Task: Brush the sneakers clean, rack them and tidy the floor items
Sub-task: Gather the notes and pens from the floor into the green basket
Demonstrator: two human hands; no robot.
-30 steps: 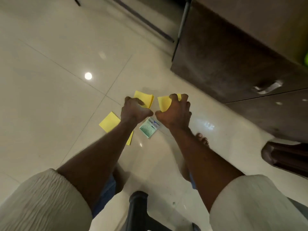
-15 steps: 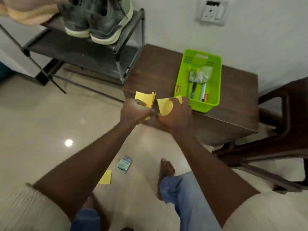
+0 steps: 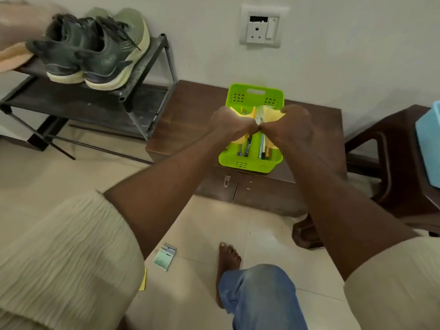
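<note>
Fingers curled tight, a person's left hand (image 3: 228,125) and right hand (image 3: 290,127) meet knuckle to knuckle, the left gripping one yellow note (image 3: 241,114), the right a second yellow note (image 3: 271,115). Just beyond the fingers stands a green basket (image 3: 256,94) on a brown cabinet (image 3: 190,110). Well left of them, the sneakers (image 3: 95,53) sit on the rack (image 3: 133,96). Far nearer the camera, a small packet (image 3: 165,257) and a third yellow note (image 3: 142,279) lie on the floor.

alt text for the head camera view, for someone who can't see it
The left hand and right hand each grip yellow paper notes above a green basket on a low brown cabinet. Dark sneakers sit on a metal rack to the left; a small packet and another yellow note lie on the tiled floor.
</note>
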